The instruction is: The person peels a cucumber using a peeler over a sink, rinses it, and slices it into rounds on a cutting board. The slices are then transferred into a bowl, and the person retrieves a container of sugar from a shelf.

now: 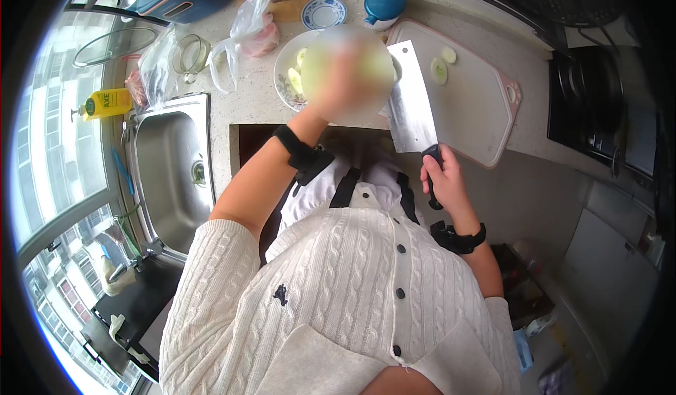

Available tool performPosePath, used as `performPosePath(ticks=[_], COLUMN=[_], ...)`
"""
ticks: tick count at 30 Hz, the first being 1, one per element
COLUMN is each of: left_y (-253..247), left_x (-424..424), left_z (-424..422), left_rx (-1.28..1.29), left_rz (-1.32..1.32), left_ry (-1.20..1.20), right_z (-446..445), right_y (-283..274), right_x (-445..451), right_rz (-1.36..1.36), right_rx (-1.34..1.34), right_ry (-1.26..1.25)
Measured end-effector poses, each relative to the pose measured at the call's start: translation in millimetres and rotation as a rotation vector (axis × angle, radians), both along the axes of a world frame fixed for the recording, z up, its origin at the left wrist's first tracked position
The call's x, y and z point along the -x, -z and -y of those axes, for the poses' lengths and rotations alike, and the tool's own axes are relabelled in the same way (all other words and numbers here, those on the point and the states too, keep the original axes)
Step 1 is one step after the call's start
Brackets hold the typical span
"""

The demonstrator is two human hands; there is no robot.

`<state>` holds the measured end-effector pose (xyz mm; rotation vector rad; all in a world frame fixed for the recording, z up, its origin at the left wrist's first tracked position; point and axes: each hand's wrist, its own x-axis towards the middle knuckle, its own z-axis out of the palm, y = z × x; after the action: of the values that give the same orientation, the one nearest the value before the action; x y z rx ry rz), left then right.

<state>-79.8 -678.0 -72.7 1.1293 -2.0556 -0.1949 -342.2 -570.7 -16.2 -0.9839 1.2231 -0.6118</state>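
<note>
My right hand point(446, 178) grips the black handle of a cleaver point(412, 102), its broad steel blade held between the plate and the cutting board. My left hand point(343, 81) is over the right part of a patterned plate point(282, 86); a blurred round patch covers its fingers, so whether it holds anything cannot be told. Pale green cucumber slices point(294, 80) lie on the plate's left side. On the white cutting board point(470, 110) with a pink rim, two more cucumber slices point(439, 71) lie near its upper left part.
Beyond the plate stand a small blue-and-white dish point(324, 12) and a blue-lidded container point(385, 3). Plastic bags point(253, 20), a glass bowl point(191, 54) and a yellow pump bottle point(107, 104) are to the left, near the steel sink point(171, 178). A black stove point(591, 99) is at right.
</note>
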Motion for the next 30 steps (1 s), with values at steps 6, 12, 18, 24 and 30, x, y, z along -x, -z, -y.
performPosePath(ticks=[6,12,18,24,30], left_y=[43.6,27.4,38.7,16.8,-16.2], left_x=[-56.9,-51.3,-47.6,-24.4,92.6], left_z=[-13.2,-23.4,-25.2,-18.8,33.3], left_rx=[-0.141,-0.04,-0.01,0.075,-0.231], left_rz=[0.11,0.084,0.236,0.314,0.285], left_ry=[-0.124,-0.218,-0.264,-0.279,0.073], right_z=[22.1,31.0,16.7,-13.5,-21.8], right_y=[11.9,5.9,8.2,15.2,25.4], right_x=[-37.6,-45.1,-6.5,53.3,90.9], right_rz=[-0.074,-0.169,-0.12,-0.278,-0.517], right_rx=[0.092,0.109,0.099,0.112,0.165], right_ry=[-0.052,-0.025,0.09,0.303,0.435])
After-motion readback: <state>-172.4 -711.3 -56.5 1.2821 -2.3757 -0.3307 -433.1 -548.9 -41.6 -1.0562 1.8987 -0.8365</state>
